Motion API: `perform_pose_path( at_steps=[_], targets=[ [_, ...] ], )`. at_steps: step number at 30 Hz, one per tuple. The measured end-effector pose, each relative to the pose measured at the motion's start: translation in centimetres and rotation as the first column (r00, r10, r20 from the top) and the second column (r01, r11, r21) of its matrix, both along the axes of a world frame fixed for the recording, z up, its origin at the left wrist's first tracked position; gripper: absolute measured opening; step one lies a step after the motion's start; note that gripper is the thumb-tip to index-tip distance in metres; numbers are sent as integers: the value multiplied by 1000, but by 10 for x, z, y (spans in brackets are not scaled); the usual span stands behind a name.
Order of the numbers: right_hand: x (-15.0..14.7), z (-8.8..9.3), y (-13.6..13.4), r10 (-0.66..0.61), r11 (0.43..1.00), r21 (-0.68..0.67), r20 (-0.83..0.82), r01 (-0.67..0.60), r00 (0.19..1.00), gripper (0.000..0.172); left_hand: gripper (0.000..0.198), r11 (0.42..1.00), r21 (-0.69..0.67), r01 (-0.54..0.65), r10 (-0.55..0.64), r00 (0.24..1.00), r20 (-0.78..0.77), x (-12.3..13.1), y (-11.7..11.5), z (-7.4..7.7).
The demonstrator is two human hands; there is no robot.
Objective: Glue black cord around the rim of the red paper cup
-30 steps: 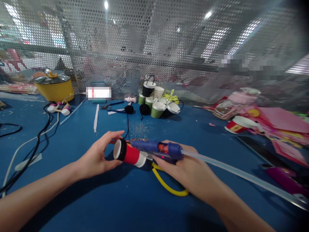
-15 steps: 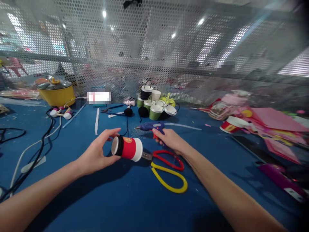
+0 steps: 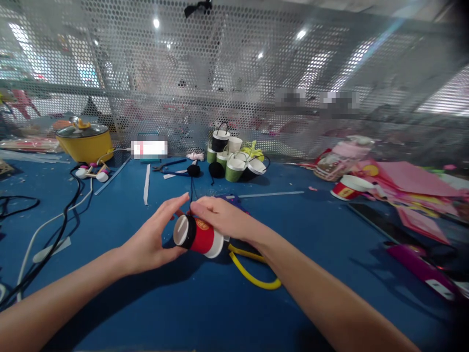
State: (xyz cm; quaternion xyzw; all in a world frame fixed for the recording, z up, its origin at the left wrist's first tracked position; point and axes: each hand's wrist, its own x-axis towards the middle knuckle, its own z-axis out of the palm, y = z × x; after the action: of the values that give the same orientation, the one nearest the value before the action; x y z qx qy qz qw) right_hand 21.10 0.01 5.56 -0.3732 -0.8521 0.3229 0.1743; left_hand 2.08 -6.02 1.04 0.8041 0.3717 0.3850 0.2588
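Note:
My left hand (image 3: 152, 239) is closed around a small paper cup (image 3: 203, 235), thumb below and fingers above. The cup lies on its side, red with a gold emblem and a black band by its mouth, which faces left. My right hand (image 3: 220, 215) is at the cup's upper side, fingers pinched on a black cord (image 3: 191, 190) where it meets the band. The cord runs back to a black yarn ball (image 3: 193, 170). Behind my right hand a blue glue gun (image 3: 232, 198) lies on the table, mostly hidden. Scissors with a yellow handle (image 3: 252, 279) lie partly under my right wrist.
Several small green, black and white cups (image 3: 235, 168) stand at the back. To the left are a yellow pot (image 3: 85, 144) and cables (image 3: 66, 210). On the right lie a red-and-white cup (image 3: 348, 188), pink paper (image 3: 421, 181) and a purple tool (image 3: 421, 266). A perforated metal screen (image 3: 234, 73) rises behind.
My right hand has let go of the glue gun, now lying on the table, and moved left to the cup and cord. The cup has shifted slightly right and turned; the cord is straighter.

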Motion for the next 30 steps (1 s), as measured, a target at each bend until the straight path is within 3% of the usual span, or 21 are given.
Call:
perform_pose_path(
  at_steps=[1,4,7,11,16,30],
  targets=[
    [-5,0,-3,4,999,-47,-42,-6,999,37,88,1000,-4,-4,4,1000,7,0,0,0],
    [-12,-1,-10,-160,977,-171,-173,130,972,24,90,999,-31,-29,30,999,33,1,-1,0],
    [-9,0,-12,-251,953,-245,-302,180,920,23,92,993,-118,-24,35,995,92,1,0,0],
    [-1,7,-14,-237,970,-142,-394,196,888,23,88,956,-291,32,27,980,198,2,3,-1],
    [4,9,-13,-255,967,-82,-391,243,884,23,72,918,-393,58,39,971,235,2,5,0],
    [1,-2,-12,-234,972,-73,-249,223,940,24,68,966,-251,57,-21,990,142,2,-2,-4]
  ],
)
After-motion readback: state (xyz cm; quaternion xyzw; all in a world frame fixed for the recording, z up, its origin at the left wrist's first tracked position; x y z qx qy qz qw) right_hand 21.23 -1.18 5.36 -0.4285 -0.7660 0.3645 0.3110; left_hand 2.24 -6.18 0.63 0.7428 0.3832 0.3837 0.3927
